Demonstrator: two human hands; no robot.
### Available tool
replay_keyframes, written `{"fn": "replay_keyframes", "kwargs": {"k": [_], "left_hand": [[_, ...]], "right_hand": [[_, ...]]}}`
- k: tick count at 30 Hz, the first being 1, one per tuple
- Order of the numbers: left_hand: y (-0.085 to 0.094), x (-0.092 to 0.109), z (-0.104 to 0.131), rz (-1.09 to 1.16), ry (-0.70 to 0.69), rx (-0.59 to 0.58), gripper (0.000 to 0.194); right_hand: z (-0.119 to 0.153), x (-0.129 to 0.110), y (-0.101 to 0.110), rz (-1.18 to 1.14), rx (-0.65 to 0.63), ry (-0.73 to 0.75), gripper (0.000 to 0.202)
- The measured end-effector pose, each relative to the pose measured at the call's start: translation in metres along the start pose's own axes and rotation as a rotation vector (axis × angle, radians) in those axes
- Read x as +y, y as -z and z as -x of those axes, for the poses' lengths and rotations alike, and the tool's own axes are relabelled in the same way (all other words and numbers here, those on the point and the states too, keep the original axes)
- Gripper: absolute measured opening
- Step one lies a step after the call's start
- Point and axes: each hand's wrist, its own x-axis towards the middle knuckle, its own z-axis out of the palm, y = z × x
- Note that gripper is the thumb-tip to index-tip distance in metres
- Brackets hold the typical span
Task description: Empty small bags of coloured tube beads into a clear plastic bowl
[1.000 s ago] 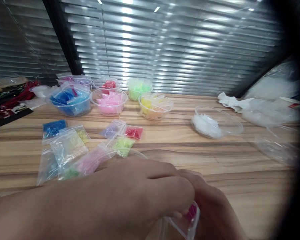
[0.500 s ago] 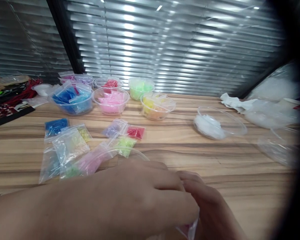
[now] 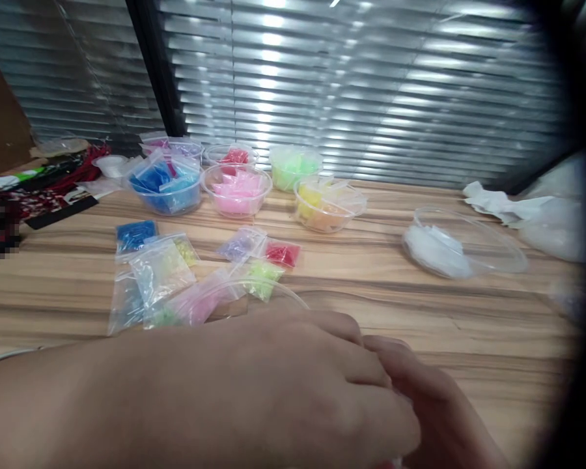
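My left hand [image 3: 293, 384] reaches across the bottom of the view from the left, back upward, its fingers bent down. My right hand [image 3: 432, 391] is curled against its fingertips, partly covered. Between them, at the lower edge, a sliver of a small clear plastic bag [image 3: 389, 464] with something reddish shows; the rest of it is hidden. Just behind my left hand arcs the rim of a clear plastic bowl [image 3: 288, 293]. Past it lie small zip bags: a pink one [image 3: 205, 299], a lime-green one [image 3: 264, 279], a red one [image 3: 283, 253] and a blue one [image 3: 135, 234].
Clear bowls of coloured bags line the back: blue [image 3: 166, 195], pink [image 3: 237, 192], green [image 3: 295, 169], yellow and orange [image 3: 329, 205]. To the right stands a bowl with white bags [image 3: 437, 251], near crumpled white paper [image 3: 502, 205]. Dark and red cords [image 3: 73, 176] lie far left.
The view has swung left, so the tabletop things sit farther right in it. My hands stay together, and less of the small plastic bag between them shows.
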Motion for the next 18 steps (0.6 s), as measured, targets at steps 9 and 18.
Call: {"fn": "replay_keyframes", "kwargs": {"k": [9,18], "left_hand": [[-0.005,-0.008,0.005,-0.073,-0.029,0.131,0.005],[0.002,-0.007,0.012,0.051,-0.127,0.269,0.02]], "right_hand": [[0.0,-0.003,0.006,0.057,-0.071,-0.039,0.045],[-0.001,-0.005,0.003,-0.015,-0.033,-0.037,0.046]]}}
